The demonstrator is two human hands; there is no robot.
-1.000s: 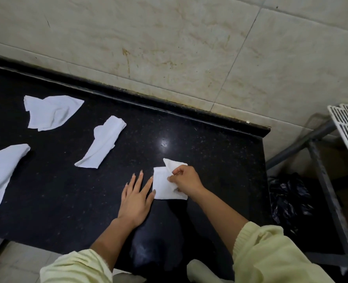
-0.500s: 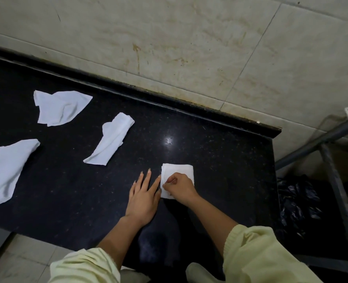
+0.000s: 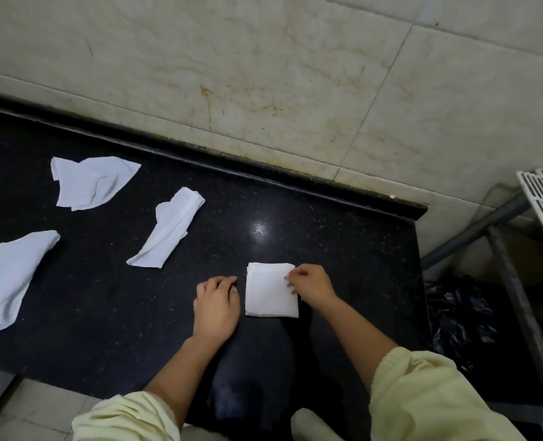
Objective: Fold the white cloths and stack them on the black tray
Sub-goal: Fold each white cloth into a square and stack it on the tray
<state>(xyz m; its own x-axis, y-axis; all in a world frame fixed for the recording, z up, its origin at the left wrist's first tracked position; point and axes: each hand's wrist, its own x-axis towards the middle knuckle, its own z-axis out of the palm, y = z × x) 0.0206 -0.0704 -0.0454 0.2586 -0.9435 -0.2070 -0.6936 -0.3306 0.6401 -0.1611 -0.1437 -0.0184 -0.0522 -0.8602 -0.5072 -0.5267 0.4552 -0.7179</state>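
On a black stone tabletop (image 3: 327,233) set against a tiled wall, a person in pale yellow sleeves works through a batch of white cloths. One folded cloth (image 3: 270,291), a neat small square, lies flat near the front edge between the hands. At least three others wait unfolded well to its left: a crumpled cloth (image 3: 92,181) near the wall, a long cloth (image 3: 168,230) lying on a slant, and a large cloth (image 3: 9,278) running off the frame's edge. The black tray is nowhere in view, so nothing shows as stacked; by this evidence the job looks barely begun, with one fold about finished and the rest untouched.

The right hand (image 3: 311,289) reaches in from the right, its fingertips pinching the square's right edge near the far corner. The left hand (image 3: 216,305) rests on the stone just beside the square's left edge, fingers curled under and gripping nothing. Both forearms angle inward from the lower frame.
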